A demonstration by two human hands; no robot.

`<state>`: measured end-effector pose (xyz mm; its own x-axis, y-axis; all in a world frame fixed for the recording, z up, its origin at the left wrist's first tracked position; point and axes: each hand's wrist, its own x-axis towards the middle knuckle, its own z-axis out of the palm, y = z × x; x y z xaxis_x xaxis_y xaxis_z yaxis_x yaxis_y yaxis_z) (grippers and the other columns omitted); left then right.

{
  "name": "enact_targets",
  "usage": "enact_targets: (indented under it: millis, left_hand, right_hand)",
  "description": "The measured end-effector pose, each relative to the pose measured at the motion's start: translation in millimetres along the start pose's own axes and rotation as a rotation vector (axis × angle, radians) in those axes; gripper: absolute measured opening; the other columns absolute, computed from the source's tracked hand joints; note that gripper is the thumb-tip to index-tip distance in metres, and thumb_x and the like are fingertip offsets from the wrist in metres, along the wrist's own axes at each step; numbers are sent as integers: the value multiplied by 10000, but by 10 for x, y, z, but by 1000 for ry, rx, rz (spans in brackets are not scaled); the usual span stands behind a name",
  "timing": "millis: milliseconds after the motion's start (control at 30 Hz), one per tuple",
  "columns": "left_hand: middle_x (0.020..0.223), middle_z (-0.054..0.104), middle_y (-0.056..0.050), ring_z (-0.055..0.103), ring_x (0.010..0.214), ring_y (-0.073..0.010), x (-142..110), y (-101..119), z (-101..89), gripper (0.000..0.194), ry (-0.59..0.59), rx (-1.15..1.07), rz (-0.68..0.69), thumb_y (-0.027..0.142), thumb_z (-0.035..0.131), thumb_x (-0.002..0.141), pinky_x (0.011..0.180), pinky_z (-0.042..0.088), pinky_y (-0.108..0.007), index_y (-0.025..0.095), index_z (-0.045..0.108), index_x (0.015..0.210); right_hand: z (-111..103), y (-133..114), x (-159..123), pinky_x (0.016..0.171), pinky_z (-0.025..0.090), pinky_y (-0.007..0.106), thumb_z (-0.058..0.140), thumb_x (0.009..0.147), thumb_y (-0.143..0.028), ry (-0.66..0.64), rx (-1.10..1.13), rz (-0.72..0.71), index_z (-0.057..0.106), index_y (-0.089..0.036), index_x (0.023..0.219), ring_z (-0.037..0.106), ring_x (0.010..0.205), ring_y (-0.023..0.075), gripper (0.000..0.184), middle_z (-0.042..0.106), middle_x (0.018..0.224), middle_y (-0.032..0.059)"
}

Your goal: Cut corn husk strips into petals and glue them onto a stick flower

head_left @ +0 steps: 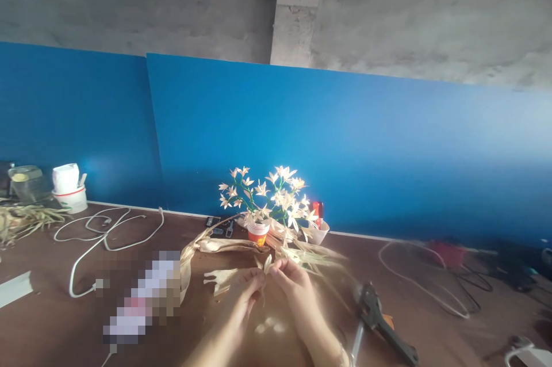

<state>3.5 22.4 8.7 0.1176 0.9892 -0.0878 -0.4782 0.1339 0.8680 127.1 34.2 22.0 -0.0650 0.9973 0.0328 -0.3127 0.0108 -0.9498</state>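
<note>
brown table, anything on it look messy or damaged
Mostly clutter: the white cable lies in loose, crossing loops at the left, and dried husks are strewn beside the paper cup. One pale piece near the left hand has a ragged end.

Flower-filled cup in the way ahead, bare tabletop right of dark tool

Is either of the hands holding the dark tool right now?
No, the dark tool lies on the brown table, while the left hand and right hand hold a small pale piece between their fingertips.
</note>
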Motion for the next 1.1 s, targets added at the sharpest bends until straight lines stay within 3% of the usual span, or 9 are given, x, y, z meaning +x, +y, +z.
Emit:
enact_targets:
  millis: [267,700,933,1100]
  left_hand:
    - [627,596,0,524,617,-129,8,-32,-18,220,-55,-128,-15,371,773,664,602,387,-238,170,684,673]
    - [582,547,18,434,555,-104,2,27,-7,184,-53,4,9,348,741,697,568,342,-217,181,668,664]
    - [518,525,28,434,506,-112,115,-37,-55,247,-12,138,94,409,769,624,521,316,-229,193,649,612]
    - [623,520,15,441,523,-114,186,-111,-95,163,71,291,280,344,721,648,502,302,-231,206,676,574]
  right_hand:
    - [17,0,-15,575,437,239,772,653,-433,3,-2,-24,573,-176,710,538,576,118,330,593,635,-22]
    - [86,-69,-59,541,437,225,778,620,-474,52,-36,-45,572,-171,664,516,554,108,369,575,617,-21]
    - [83,-33,-56,459,395,216,745,652,-488,39,-79,-42,546,-183,666,468,460,90,365,534,536,-42]
    - [90,-6,-42,439,382,210,755,620,-519,72,-88,-87,542,-184,660,439,444,80,399,521,521,-50]
